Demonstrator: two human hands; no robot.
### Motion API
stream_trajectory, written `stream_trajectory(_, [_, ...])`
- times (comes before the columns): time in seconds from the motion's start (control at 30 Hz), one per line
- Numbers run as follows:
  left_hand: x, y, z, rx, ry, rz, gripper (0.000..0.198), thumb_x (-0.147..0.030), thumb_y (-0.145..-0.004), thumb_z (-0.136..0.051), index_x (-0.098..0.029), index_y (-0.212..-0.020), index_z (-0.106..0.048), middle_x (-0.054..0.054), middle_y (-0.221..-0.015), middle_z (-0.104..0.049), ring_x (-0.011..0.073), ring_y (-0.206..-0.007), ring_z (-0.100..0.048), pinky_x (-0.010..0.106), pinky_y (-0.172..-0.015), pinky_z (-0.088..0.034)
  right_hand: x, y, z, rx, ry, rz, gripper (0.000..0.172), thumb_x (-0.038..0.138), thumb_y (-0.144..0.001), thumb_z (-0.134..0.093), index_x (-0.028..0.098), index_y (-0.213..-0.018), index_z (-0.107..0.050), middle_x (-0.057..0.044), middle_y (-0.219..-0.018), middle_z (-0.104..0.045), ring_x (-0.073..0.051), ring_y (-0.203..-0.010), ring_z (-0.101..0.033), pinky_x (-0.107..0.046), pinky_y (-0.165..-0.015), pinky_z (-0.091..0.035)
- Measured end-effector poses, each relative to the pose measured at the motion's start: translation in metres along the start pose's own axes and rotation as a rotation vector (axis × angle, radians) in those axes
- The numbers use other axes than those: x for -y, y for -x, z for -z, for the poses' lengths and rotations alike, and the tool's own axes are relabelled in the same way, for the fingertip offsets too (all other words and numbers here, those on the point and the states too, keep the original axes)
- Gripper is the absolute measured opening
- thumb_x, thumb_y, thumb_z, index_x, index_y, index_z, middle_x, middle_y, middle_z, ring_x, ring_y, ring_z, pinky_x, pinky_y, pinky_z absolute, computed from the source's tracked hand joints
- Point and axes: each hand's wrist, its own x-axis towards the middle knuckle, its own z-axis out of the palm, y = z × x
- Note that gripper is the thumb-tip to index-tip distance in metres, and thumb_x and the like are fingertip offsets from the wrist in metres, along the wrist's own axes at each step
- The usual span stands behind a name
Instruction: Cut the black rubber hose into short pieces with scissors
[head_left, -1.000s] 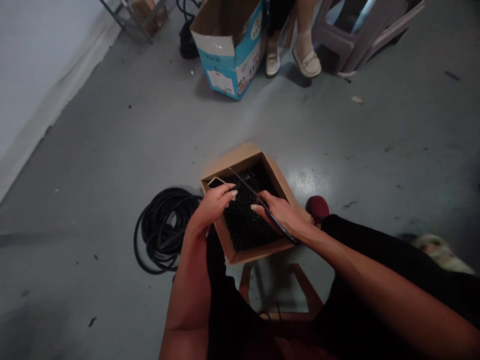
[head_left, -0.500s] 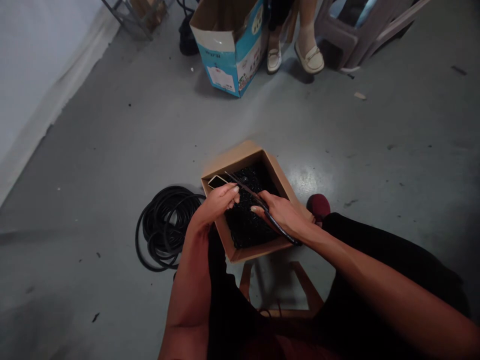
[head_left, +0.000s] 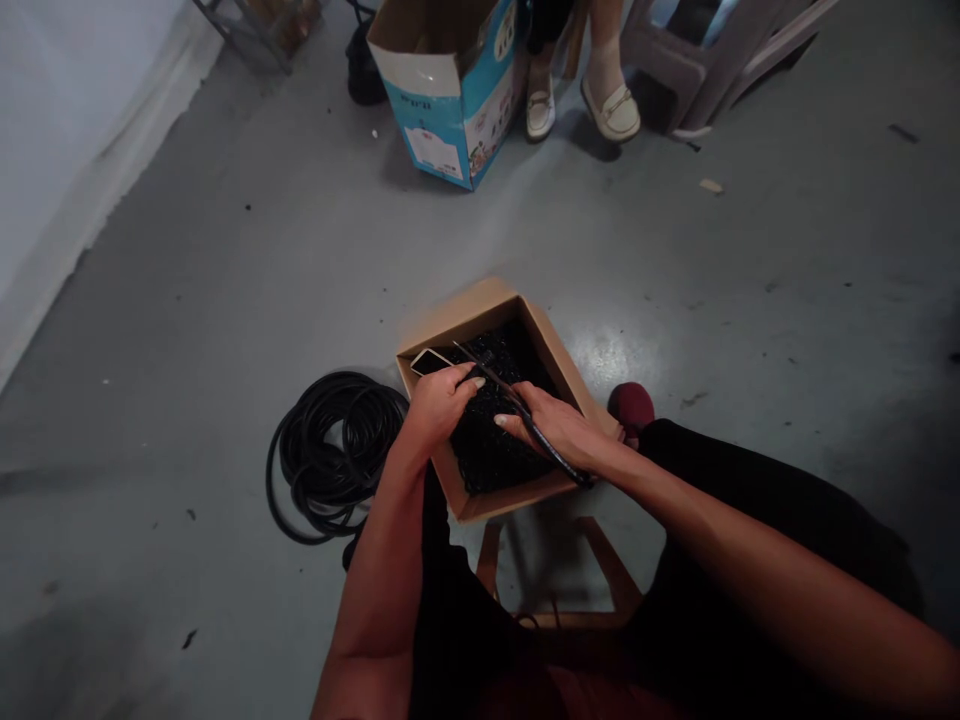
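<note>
My left hand (head_left: 442, 402) is closed around a thin black hose (head_left: 474, 372), whose short end sticks out past the thumb over the box. My right hand (head_left: 551, 425) grips a pair of scissors (head_left: 559, 458) with dark handles; their long thin blades point up and left, close to the left fingertips and the hose end. Both hands are above an open cardboard box (head_left: 562, 350) filled with small black pieces (head_left: 487, 455). To the left on the floor lies a coil of black hose (head_left: 300, 490). My left palm hides part of the held hose.
A dark rectangular object with a pale rim (head_left: 430, 362) rests in the box's left corner. The box sits on a wooden stool (head_left: 489, 560). Ahead are a blue-white carton (head_left: 435, 110), another person's shoes (head_left: 619, 112) and a plastic stool (head_left: 667, 65).
A short black hose end now shows beyond my left thumb, beside the scissor blades. The left fingers have shifted slightly, and the whole view has moved a little.
</note>
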Motion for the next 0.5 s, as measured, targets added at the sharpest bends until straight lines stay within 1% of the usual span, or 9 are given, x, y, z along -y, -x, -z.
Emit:
stream_trajectory(0.07, [-0.0012, -0.0008, -0.0043, -0.023, -0.075, -0.003, 0.033, -0.027, -0.088, -0.046, -0.015, -0.112, -0.066, 0.009, -0.117, -0.066, 0.0232, -0.110, -0.059, 0.033, -0.095, -0.042, 0.0007, -0.0004, 0.0010, 0.005, -0.010, -0.019, 0.038, 0.048, -0.090, -0.044, 0.017, -0.111, -0.047, -0.013, -0.107, -0.060, -0.026, -0.094, -0.058, -0.032, -0.076, -0.041])
stream_trajectory(0.2, [-0.0025, -0.0016, -0.0098, -0.010, -0.193, 0.012, 0.036, -0.026, -0.090, -0.044, -0.013, -0.117, -0.064, 0.012, -0.118, -0.065, 0.0246, -0.109, -0.060, 0.034, -0.095, -0.043, 0.0008, -0.0017, 0.0023, 0.017, 0.014, -0.026, 0.036, 0.049, -0.090, -0.043, 0.017, -0.106, -0.048, -0.014, -0.103, -0.062, -0.026, -0.090, -0.059, -0.031, -0.073, -0.040])
stream_trajectory(0.37, [-0.0007, 0.0003, -0.0106, -0.012, -0.222, 0.012, 0.036, -0.028, -0.091, -0.043, -0.014, -0.117, -0.063, 0.011, -0.120, -0.065, 0.0245, -0.112, -0.058, 0.033, -0.097, -0.042, -0.0017, -0.0034, 0.0019, 0.005, 0.094, -0.019, 0.030, 0.047, -0.091, -0.039, 0.019, -0.095, -0.046, -0.011, -0.090, -0.063, -0.024, -0.080, -0.060, -0.029, -0.066, -0.038])
stream_trajectory(0.5, [0.0004, 0.0013, -0.0099, 0.014, -0.251, 0.006, 0.034, -0.027, -0.091, -0.042, -0.015, -0.114, -0.064, 0.011, -0.115, -0.067, 0.0236, -0.106, -0.061, 0.032, -0.092, -0.044, -0.0027, -0.0021, 0.0001, 0.008, 0.098, -0.018, 0.027, 0.046, -0.091, -0.038, 0.020, -0.092, -0.045, -0.009, -0.085, -0.064, -0.023, -0.075, -0.059, -0.028, -0.063, -0.036])
